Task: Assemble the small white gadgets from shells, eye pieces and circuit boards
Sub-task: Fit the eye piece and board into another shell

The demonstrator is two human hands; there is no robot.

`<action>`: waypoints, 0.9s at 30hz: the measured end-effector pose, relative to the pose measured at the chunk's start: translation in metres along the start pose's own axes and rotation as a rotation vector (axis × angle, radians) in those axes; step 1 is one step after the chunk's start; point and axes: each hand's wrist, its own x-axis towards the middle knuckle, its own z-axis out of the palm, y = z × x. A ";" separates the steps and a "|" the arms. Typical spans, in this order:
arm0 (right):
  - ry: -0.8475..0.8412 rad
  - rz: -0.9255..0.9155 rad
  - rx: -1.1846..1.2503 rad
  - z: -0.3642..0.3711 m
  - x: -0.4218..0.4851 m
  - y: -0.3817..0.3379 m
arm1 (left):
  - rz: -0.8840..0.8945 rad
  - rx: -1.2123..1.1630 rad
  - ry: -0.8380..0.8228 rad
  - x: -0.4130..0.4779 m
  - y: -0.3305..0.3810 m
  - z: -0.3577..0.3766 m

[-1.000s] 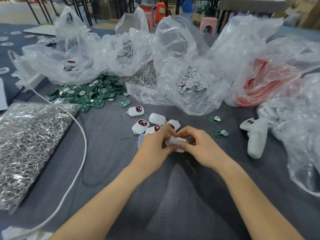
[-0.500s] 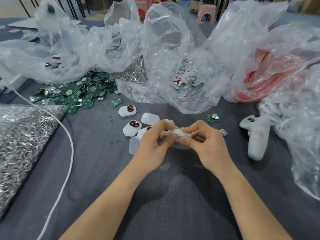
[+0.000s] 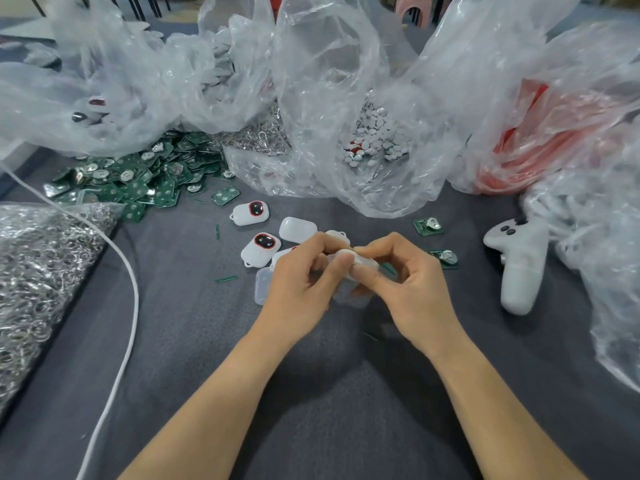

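Note:
My left hand [image 3: 298, 285] and my right hand [image 3: 408, 289] meet at the table's middle and pinch one small white shell [image 3: 360, 263] between thumbs and fingers. Just behind them lie assembled white gadgets with red-rimmed dark eyes [image 3: 250, 213] [image 3: 260, 248], a plain white shell [image 3: 297, 229] and a clear shell half [image 3: 263, 285]. A heap of green circuit boards [image 3: 138, 178] spreads at the left. Two loose boards [image 3: 428, 226] [image 3: 445, 258] lie right of my hands.
Crumpled clear plastic bags [image 3: 329, 98] ring the back, one holding small white discs [image 3: 375, 136]; a red-filled bag [image 3: 540, 140] sits at right. A white controller [image 3: 519, 261] lies right. A bag of metal rings [image 3: 45, 265] and a white cable [image 3: 128, 289] are at left.
Both hands have stayed together on the white shell, turning it slightly between the fingertips. The view has tilted down and moved closer to the table.

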 end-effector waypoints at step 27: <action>0.143 -0.034 0.076 0.003 -0.003 0.004 | -0.018 -0.188 0.062 -0.006 0.006 0.008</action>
